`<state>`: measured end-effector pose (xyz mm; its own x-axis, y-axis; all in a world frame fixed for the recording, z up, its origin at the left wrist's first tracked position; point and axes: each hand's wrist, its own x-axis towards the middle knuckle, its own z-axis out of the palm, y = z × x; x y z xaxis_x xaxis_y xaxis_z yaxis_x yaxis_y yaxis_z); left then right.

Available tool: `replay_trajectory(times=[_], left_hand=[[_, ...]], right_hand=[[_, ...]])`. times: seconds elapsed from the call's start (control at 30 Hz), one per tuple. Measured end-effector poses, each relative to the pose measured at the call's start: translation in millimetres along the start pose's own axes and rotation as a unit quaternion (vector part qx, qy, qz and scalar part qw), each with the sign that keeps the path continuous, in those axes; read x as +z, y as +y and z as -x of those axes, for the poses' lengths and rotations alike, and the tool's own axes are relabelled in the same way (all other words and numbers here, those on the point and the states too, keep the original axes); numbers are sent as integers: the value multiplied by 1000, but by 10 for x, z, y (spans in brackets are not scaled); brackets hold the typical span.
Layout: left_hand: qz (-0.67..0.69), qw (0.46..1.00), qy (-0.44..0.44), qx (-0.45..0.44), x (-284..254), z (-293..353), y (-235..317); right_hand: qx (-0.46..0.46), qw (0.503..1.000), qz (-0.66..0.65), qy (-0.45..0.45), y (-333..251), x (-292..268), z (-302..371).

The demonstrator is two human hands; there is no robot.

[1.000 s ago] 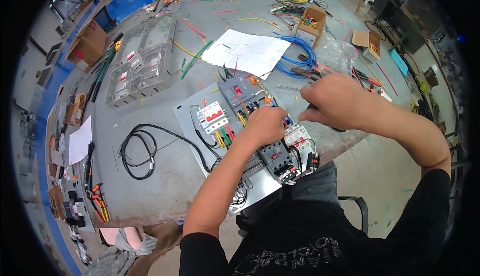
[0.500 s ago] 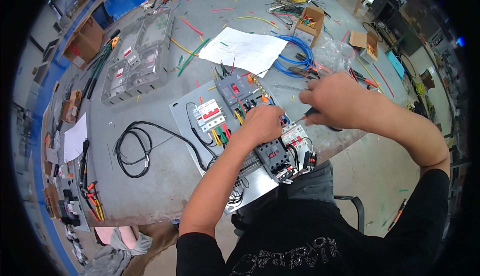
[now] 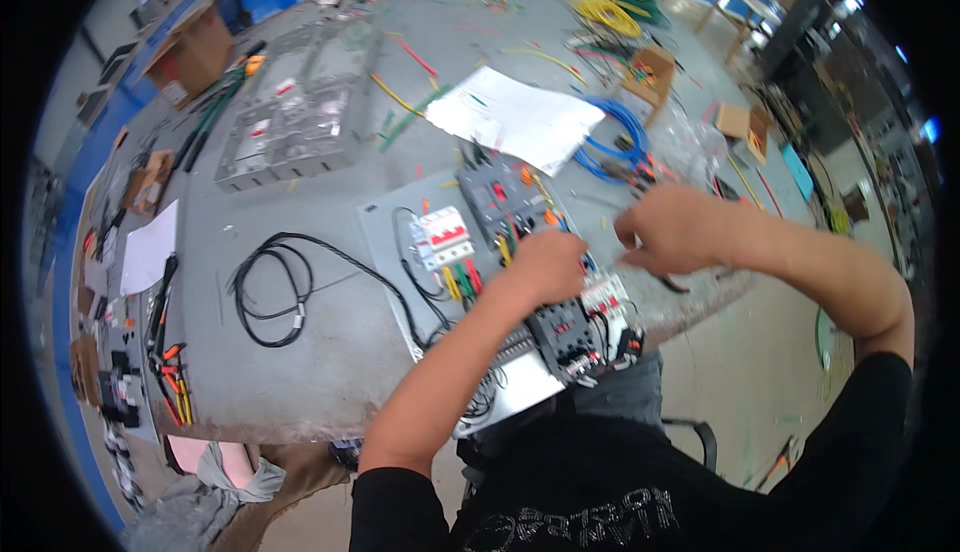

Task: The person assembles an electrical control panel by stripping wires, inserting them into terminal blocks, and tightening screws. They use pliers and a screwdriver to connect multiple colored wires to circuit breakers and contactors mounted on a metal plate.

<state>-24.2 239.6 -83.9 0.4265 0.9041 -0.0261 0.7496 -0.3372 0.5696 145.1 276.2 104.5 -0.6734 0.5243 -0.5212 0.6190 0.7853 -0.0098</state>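
Note:
A metal mounting panel (image 3: pixel 385 222) carrying electrical parts lies at the table's near edge. My left hand (image 3: pixel 553 264) is closed over the panel's middle, its fingertips hidden among wires beside a white breaker (image 3: pixel 604 297). My right hand (image 3: pixel 672 227) is raised to the right of the panel, fingers pinched; motion blur mostly hides the slim dark screwdriver in it. The panel holds a large grey breaker (image 3: pixel 497 192), a white breaker with red levers (image 3: pixel 444 237) and a dark contactor (image 3: pixel 563 337). Yellow, green and red wires (image 3: pixel 464 279) run below the levers.
A coiled black cable (image 3: pixel 270 297) lies left of the panel. Beyond are white paper (image 3: pixel 515 117), a blue wire coil (image 3: pixel 625 137), a clear plastic bag (image 3: pixel 690 147) and a compartmented plastic box (image 3: pixel 290 157). Pliers (image 3: pixel 175 382) lie at the left edge; an open carton (image 3: pixel 650 77) stands at the back.
My right hand has drawn slightly up and away from the panel's breakers, and the tool's tip no longer shows. My left hand stays over the panel. The whole view has shifted and blurred.

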Motion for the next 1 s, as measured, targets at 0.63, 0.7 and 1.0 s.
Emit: replay_trajectory(times=[0.63, 0.7, 1.0], left_hand=[[49, 999, -6, -6, -95, 37, 68], [46, 999, -6, -18, -79, 40, 48], [45, 999, -15, -18, -55, 16, 42]], right_hand=[[1, 991, 39, -125, -156, -151, 20], [-82, 980, 155, -95, -211, -60, 91], [-34, 993, -86, -67, 102, 130, -110]])
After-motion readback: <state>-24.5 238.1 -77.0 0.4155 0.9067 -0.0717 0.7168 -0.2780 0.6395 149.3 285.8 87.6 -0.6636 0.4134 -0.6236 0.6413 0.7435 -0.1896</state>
